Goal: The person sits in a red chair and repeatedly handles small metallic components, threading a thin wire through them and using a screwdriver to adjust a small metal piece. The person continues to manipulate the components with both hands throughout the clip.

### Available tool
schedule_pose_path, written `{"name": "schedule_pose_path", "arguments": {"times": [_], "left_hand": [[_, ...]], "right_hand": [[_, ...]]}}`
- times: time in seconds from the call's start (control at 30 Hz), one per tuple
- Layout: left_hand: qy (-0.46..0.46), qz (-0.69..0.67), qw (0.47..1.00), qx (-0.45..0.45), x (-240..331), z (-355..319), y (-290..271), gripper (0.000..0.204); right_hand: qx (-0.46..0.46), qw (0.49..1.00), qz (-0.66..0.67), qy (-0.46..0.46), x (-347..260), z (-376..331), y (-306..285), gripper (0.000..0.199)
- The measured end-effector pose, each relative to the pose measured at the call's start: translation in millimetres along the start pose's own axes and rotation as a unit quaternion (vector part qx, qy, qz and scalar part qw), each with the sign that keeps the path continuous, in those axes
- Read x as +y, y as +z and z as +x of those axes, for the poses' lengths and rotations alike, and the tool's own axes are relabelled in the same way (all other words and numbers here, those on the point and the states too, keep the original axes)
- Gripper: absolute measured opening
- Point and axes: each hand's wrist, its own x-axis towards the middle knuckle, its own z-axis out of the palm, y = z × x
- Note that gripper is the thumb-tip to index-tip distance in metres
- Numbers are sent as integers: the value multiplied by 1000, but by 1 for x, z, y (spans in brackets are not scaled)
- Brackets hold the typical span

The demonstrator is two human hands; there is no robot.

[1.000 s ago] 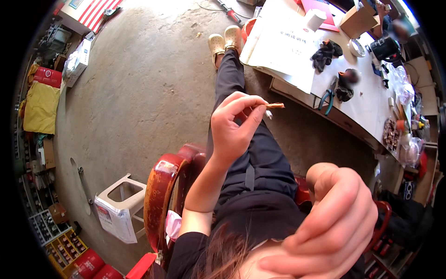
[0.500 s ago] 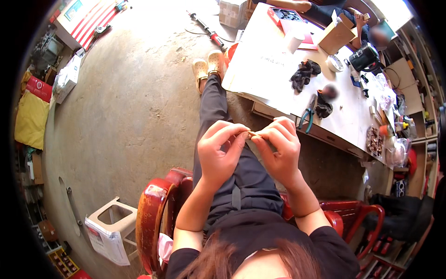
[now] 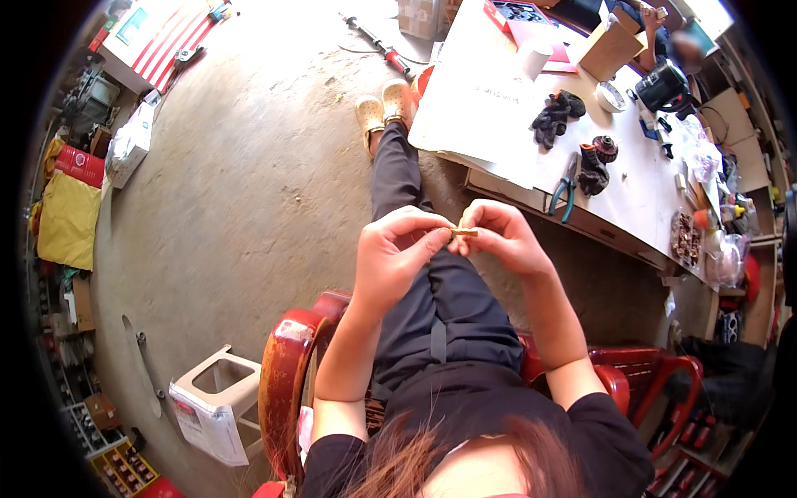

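While the left hand (image 3: 392,253) and right hand (image 3: 510,241) both pinch a little brown strip (image 3: 468,233) over the lap (image 3: 407,332), they're near but not touching the table edge (image 3: 610,224), with loads of floor (image 3: 216,207) off left.

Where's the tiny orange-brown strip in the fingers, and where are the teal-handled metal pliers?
Tiny orange-brown strip (image 3: 467,232): head view, on its visible middle.
Teal-handled metal pliers (image 3: 567,183): head view, where the handles meet.

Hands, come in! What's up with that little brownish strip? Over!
Left hand pinching small brownish strip above the lap. Right hand at it, grip unclear. Hands partly hide strip; nothing else seen in the way.
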Motion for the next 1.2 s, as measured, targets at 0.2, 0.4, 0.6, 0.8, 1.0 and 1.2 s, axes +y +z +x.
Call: {"name": "schedule_pose_path", "arguments": {"times": [0.2,0.4,0.6,0.8,1.0,1.2], "left_hand": [[179,311,933,22,5,1,-1,13],[101,167,975,110,4,1,6,7],[-23,-47,998,-25,8,-5,-2,7],[204,322,920,89,6,-4,7,11],[11,-38,994,97,8,-13,12,7],[0,21,997,-79,14,-16,0,10]], "right_hand": [[82,987,-141,-1,-33,3,18,9],[148,947,-274,-76,-19,-7,44,7],[138,977,-158,-31,-31,-2,33,10],[96,872,-456,-152,-48,-5,53,10],[120,968,-179,-129,-12,-15,51,12],[57,997,-1,-53,-38,-10,41,16]]}}
